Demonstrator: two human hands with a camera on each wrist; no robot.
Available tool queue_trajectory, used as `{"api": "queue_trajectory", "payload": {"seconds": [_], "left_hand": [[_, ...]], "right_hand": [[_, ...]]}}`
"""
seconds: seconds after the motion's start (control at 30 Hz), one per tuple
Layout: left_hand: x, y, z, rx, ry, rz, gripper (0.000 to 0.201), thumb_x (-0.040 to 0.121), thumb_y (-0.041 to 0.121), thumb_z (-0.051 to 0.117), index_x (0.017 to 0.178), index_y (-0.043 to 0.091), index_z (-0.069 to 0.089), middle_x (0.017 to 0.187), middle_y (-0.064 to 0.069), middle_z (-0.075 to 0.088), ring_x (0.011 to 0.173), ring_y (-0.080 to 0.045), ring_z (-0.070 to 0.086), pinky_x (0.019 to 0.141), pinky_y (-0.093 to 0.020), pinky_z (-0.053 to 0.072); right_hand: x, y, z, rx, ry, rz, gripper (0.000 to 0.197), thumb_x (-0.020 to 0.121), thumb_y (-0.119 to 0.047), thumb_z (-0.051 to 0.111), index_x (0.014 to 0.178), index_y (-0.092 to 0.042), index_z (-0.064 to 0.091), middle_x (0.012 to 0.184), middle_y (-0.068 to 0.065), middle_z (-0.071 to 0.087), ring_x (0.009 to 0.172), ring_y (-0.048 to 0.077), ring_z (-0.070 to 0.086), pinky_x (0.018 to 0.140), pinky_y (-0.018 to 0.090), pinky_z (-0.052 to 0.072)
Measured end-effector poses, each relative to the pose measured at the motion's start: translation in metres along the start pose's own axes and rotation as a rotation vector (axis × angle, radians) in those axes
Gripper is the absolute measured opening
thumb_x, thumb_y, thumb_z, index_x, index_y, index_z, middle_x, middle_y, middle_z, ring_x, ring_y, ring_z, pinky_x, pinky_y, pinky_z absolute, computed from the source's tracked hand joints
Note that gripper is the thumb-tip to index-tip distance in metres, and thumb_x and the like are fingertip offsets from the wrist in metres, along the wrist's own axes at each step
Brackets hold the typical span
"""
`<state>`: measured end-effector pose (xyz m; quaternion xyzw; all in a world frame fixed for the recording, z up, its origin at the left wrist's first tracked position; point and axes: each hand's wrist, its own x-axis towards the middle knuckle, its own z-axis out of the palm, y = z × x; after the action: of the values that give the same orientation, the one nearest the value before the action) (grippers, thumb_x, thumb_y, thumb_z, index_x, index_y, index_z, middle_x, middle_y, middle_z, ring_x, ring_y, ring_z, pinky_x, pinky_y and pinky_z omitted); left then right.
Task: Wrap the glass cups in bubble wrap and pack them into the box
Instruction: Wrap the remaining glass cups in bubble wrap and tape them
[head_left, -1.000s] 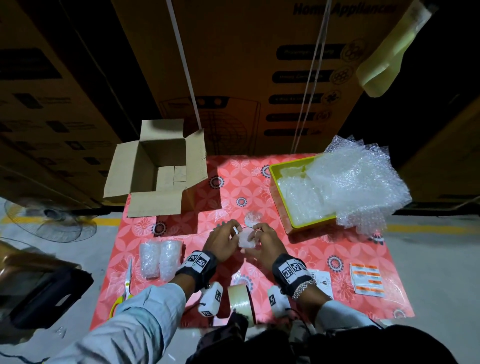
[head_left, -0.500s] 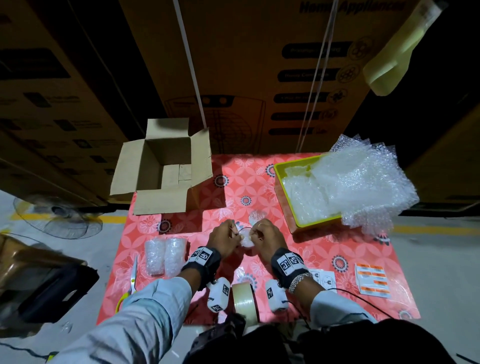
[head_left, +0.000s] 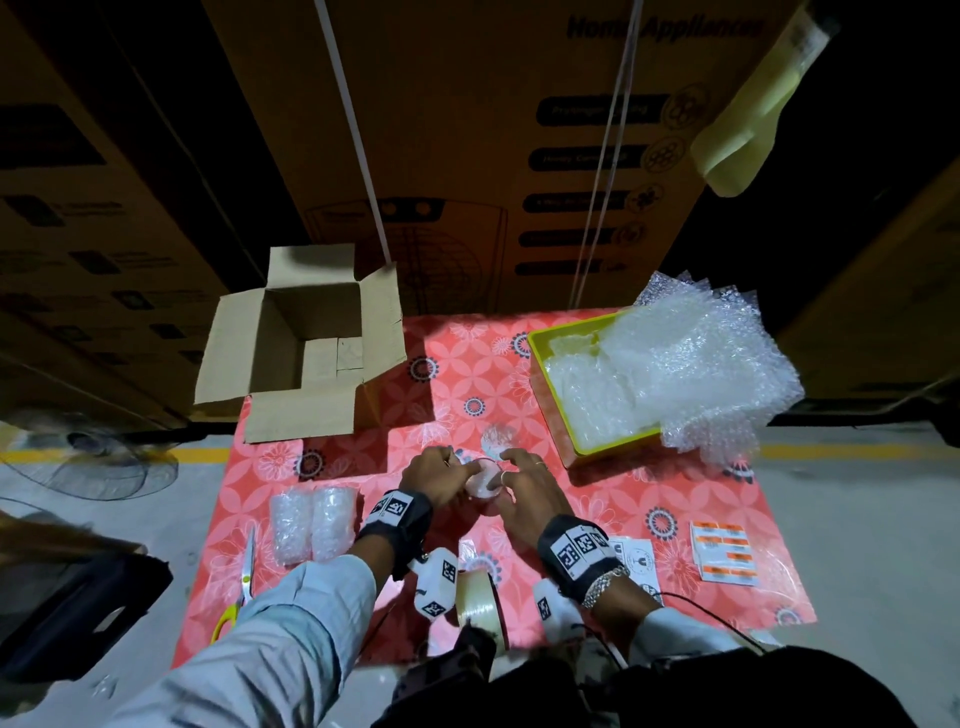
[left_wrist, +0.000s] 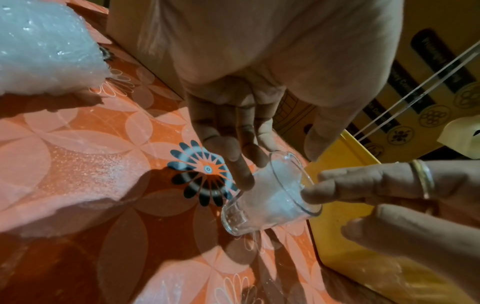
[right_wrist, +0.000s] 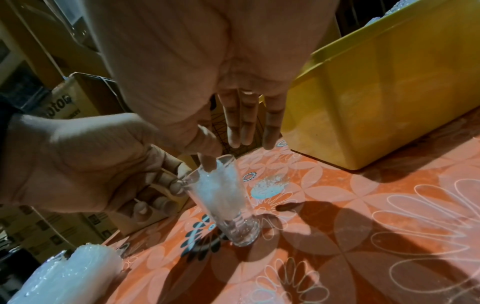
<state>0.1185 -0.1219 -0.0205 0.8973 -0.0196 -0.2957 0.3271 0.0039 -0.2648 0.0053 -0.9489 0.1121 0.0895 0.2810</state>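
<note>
A clear glass cup (head_left: 480, 480) stands on the red flowered table, with crumpled bubble wrap stuffed inside it (left_wrist: 275, 197). My left hand (head_left: 441, 475) holds the cup at its rim, fingers (left_wrist: 241, 176) on one side and thumb on the other; the right wrist view shows these fingers (right_wrist: 176, 185) curled at the rim. My right hand (head_left: 519, 478) has one straight finger (right_wrist: 207, 162) poking into the cup's mouth, its other fingers spread. Two wrapped cups (head_left: 314, 522) lie to the left. The open cardboard box (head_left: 306, 306) sits at the back left.
A yellow tray (head_left: 545, 374) with a heap of bubble wrap (head_left: 691, 364) stands at the back right. A small piece of wrap (head_left: 496, 439) lies just beyond the hands. Scissors (head_left: 244, 582), a tape roll (head_left: 478, 603) and label sheets (head_left: 724, 553) lie along the near edge.
Both hands have stayed together at the cup in the table's middle. The right hand's fingers have spread out, and the white wrap now sits inside the cup.
</note>
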Motion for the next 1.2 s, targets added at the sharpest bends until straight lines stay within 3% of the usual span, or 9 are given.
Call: {"api": "queue_trajectory", "payload": {"seconds": [0.23, 0.33, 0.47, 0.63, 0.7, 0.8, 1.0, 1.13, 1.2], "left_hand": [[-0.001, -0.006, 0.006, 0.112, 0.039, 0.085, 0.029, 0.087, 0.042, 0.074, 0.079, 0.021, 0.057, 0.080, 0.001, 0.066, 0.083, -0.028, 0.065, 0.069, -0.032, 0.043], [-0.008, -0.007, 0.002, 0.028, 0.070, 0.093, 0.020, 0.083, 0.031, 0.077, 0.083, 0.018, 0.063, 0.080, 0.003, 0.071, 0.080, -0.024, 0.068, 0.072, -0.031, 0.050], [-0.009, -0.014, 0.002, -0.028, 0.036, 0.165, 0.012, 0.079, 0.019, 0.078, 0.085, 0.020, 0.068, 0.078, 0.003, 0.074, 0.073, -0.021, 0.073, 0.075, -0.037, 0.058], [-0.011, -0.013, 0.000, -0.060, 0.072, 0.245, 0.012, 0.086, 0.014, 0.081, 0.090, 0.022, 0.072, 0.084, 0.006, 0.071, 0.070, -0.016, 0.068, 0.064, -0.012, 0.048], [-0.010, -0.015, -0.001, -0.078, 0.070, 0.261, 0.014, 0.086, 0.016, 0.082, 0.092, 0.027, 0.075, 0.086, 0.007, 0.073, 0.069, -0.018, 0.072, 0.070, -0.024, 0.058], [-0.001, -0.023, -0.001, -0.102, 0.072, 0.266, 0.016, 0.084, 0.019, 0.082, 0.092, 0.033, 0.077, 0.084, 0.008, 0.073, 0.064, -0.019, 0.073, 0.067, -0.043, 0.063], [-0.004, -0.017, -0.008, -0.134, 0.051, 0.309, 0.013, 0.087, 0.015, 0.080, 0.084, 0.028, 0.081, 0.079, 0.009, 0.076, 0.059, -0.007, 0.070, 0.066, -0.038, 0.063], [0.000, -0.026, -0.012, -0.156, 0.033, 0.324, 0.011, 0.084, 0.022, 0.078, 0.082, 0.032, 0.078, 0.081, 0.009, 0.075, 0.069, -0.014, 0.074, 0.069, -0.044, 0.064], [-0.001, -0.029, -0.015, -0.163, 0.047, 0.346, 0.014, 0.085, 0.019, 0.077, 0.083, 0.033, 0.075, 0.083, 0.009, 0.074, 0.070, -0.016, 0.074, 0.067, -0.046, 0.065]], "right_hand": [[0.004, -0.004, 0.002, 0.038, -0.047, 0.063, 0.031, 0.096, -0.008, 0.058, 0.123, -0.013, 0.072, 0.153, 0.003, 0.042, 0.139, 0.026, 0.039, 0.115, 0.036, 0.037], [0.005, -0.002, 0.000, 0.067, 0.005, 0.080, 0.042, 0.095, -0.009, 0.059, 0.136, -0.016, 0.064, 0.150, 0.004, 0.044, 0.137, 0.028, 0.041, 0.113, 0.036, 0.038], [0.007, -0.001, 0.001, -0.001, -0.128, 0.115, 0.054, 0.095, -0.009, 0.058, 0.146, -0.022, 0.055, 0.158, 0.007, 0.035, 0.144, 0.032, 0.032, 0.118, 0.042, 0.034], [0.004, -0.004, 0.003, -0.100, -0.097, 0.068, 0.048, 0.094, -0.008, 0.056, 0.142, -0.015, 0.058, 0.156, 0.008, 0.037, 0.142, 0.032, 0.036, 0.116, 0.044, 0.037], [0.003, -0.002, 0.005, -0.057, -0.046, 0.074, 0.045, 0.094, -0.012, 0.059, 0.138, -0.017, 0.062, 0.156, 0.005, 0.037, 0.140, 0.030, 0.039, 0.114, 0.041, 0.040], [0.000, 0.000, 0.008, -0.051, 0.013, 0.054, 0.041, 0.095, -0.015, 0.059, 0.136, -0.021, 0.065, 0.154, 0.000, 0.038, 0.137, 0.026, 0.041, 0.111, 0.041, 0.043], [0.002, -0.002, 0.013, -0.094, -0.099, 0.103, 0.045, 0.094, -0.015, 0.061, 0.138, -0.024, 0.062, 0.154, 0.002, 0.035, 0.139, 0.030, 0.039, 0.113, 0.043, 0.043], [-0.003, 0.000, 0.008, 0.007, -0.030, 0.088, 0.035, 0.097, -0.015, 0.059, 0.130, -0.020, 0.067, 0.150, -0.001, 0.041, 0.136, 0.025, 0.043, 0.113, 0.039, 0.042], [-0.008, 0.004, 0.003, 0.075, 0.039, 0.077, 0.025, 0.098, -0.016, 0.062, 0.121, -0.020, 0.070, 0.137, -0.006, 0.050, 0.125, 0.019, 0.052, 0.105, 0.034, 0.048]]}}
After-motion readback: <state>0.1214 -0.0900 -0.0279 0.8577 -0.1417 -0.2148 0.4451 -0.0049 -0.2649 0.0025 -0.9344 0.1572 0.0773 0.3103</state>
